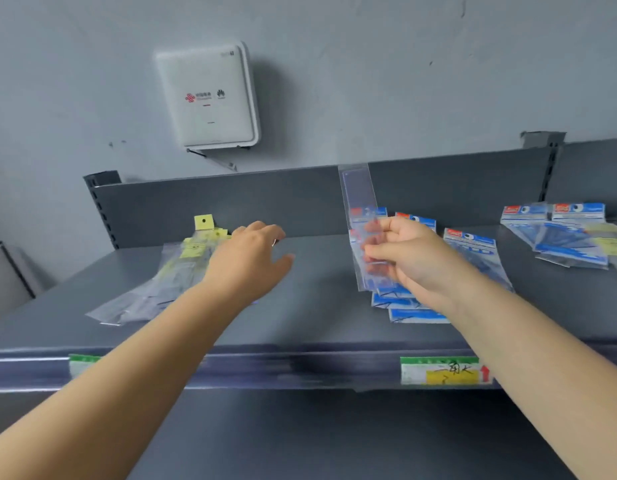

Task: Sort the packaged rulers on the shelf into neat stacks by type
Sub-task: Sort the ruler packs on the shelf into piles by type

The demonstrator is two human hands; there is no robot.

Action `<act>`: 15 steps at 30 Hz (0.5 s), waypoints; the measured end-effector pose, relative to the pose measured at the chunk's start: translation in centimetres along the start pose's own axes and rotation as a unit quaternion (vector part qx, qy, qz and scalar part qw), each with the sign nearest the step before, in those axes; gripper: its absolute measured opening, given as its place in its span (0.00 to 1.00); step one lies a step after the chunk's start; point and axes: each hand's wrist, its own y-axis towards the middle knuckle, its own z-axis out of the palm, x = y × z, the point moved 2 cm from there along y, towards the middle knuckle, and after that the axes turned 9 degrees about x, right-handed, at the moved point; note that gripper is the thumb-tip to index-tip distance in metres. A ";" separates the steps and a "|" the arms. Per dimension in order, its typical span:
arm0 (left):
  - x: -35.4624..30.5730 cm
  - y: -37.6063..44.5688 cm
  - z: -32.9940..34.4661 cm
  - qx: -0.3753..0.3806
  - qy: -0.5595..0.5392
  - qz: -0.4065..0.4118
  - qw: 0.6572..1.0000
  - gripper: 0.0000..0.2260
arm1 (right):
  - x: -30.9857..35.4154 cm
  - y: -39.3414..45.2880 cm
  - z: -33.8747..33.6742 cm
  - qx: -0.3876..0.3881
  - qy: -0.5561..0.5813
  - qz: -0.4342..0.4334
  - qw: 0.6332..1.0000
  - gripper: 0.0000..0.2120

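Several blue-header ruler packs [404,306] half hidden under right hand [404,258]

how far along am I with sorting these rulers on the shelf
Partly done. The yellow-labelled packs lie gathered at the left, under your left hand, though still fanned out. Your right hand grips one clear-sleeved ruler above the blue-labelled pile. Left to do: square that splayed pile, and sort the mixed blue and yellow packs at far right.
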 end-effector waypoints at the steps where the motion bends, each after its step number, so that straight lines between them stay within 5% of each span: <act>1: 0.8 -0.8 -0.3 -0.001 0.029 -0.013 0.999 0.17 | -0.1 0.2 0.9 0.014 0.001 0.004 1.000 0.12; 15: 12.7 -6.8 -3.5 0.019 0.131 -0.077 0.988 0.21 | -1.9 3.2 12.8 0.080 -0.027 0.040 0.996 0.12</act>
